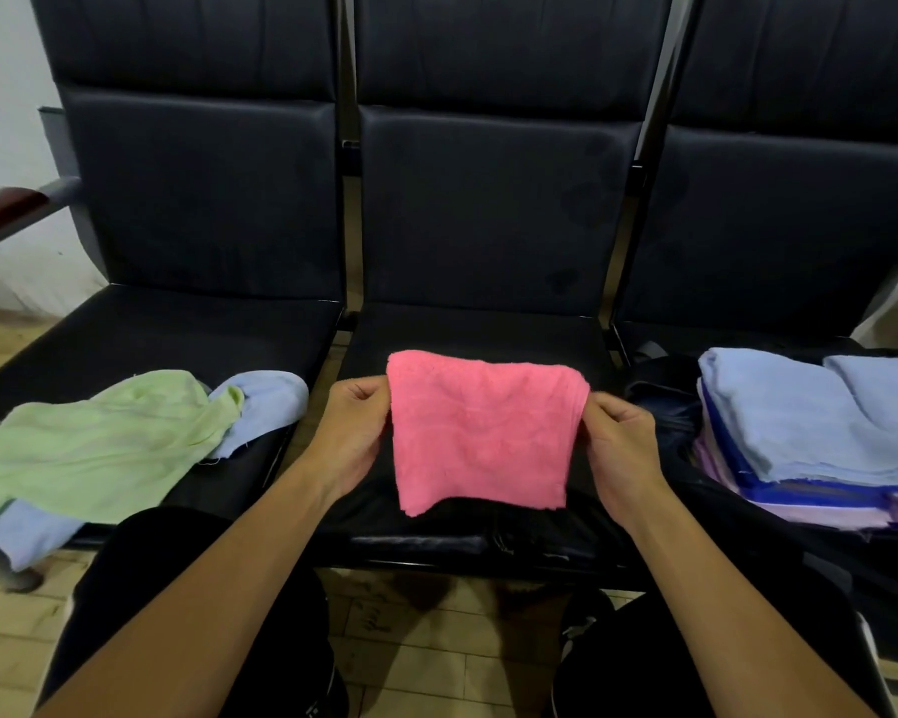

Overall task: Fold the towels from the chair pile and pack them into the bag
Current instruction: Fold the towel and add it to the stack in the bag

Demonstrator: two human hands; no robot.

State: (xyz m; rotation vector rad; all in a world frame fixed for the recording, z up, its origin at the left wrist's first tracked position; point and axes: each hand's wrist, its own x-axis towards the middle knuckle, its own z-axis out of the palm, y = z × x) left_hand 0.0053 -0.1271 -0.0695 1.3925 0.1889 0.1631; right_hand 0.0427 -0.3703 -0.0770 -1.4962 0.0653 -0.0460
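A pink towel (480, 432), folded over, hangs above the middle seat. My left hand (351, 432) pinches its upper left edge and my right hand (618, 443) pinches its upper right edge. On the left seat lies an unfolded pile: a light green towel (99, 443) over a pale blue towel (265, 406). On the right seat a dark bag (664, 401) lies open, holding a stack of folded towels (810, 437), pale blue on top, with blue and lilac ones beneath.
Three black padded seats (488, 209) joined in a row face me. A wooden armrest (6, 209) juts out at far left. My knees in black trousers are below, over a light wood floor (421, 660).
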